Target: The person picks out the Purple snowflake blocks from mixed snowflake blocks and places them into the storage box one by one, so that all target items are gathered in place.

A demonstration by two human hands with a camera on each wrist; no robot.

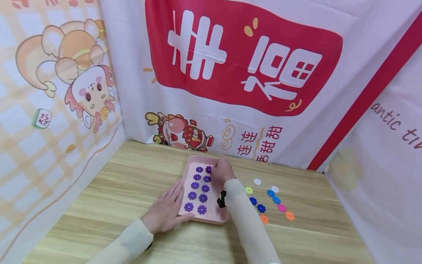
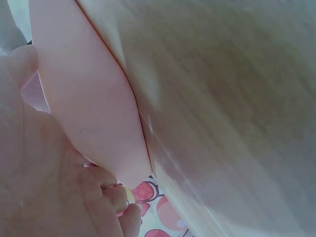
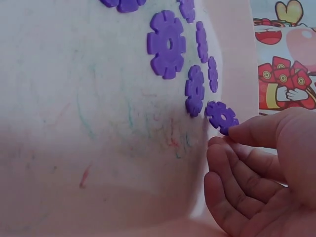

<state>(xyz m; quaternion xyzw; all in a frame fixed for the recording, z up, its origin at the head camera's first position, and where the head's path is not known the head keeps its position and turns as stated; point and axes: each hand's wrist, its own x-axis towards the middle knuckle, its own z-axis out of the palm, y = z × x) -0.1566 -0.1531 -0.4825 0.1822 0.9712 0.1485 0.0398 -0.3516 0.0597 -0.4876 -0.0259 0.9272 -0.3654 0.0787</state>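
Observation:
A shallow pink tray (image 1: pixel 211 220) stands on the wooden table, with purple snowflake discs (image 1: pixel 202 209) laid in two columns on its floor. My right hand (image 1: pixel 223 170) is at the tray's far right part. In the right wrist view its thumb and index finger pinch the edge of one purple disc (image 3: pixel 222 117), tilted at the far end of the right column. My left hand (image 1: pixel 166 211) rests along the tray's left rim, fingers extended and thumb at the near edge. The left wrist view shows the palm against the tray's outer wall (image 2: pixel 94 89).
Right of the tray, loose discs lie on the table: white (image 1: pixel 257 181), yellow-green (image 1: pixel 248 190), dark blue (image 1: pixel 261 208), light blue (image 1: pixel 276 200), pink (image 1: pixel 281 208) and orange (image 1: pixel 289 215). A printed curtain (image 1: pixel 230 124) hangs behind the table, with more cloth at both sides.

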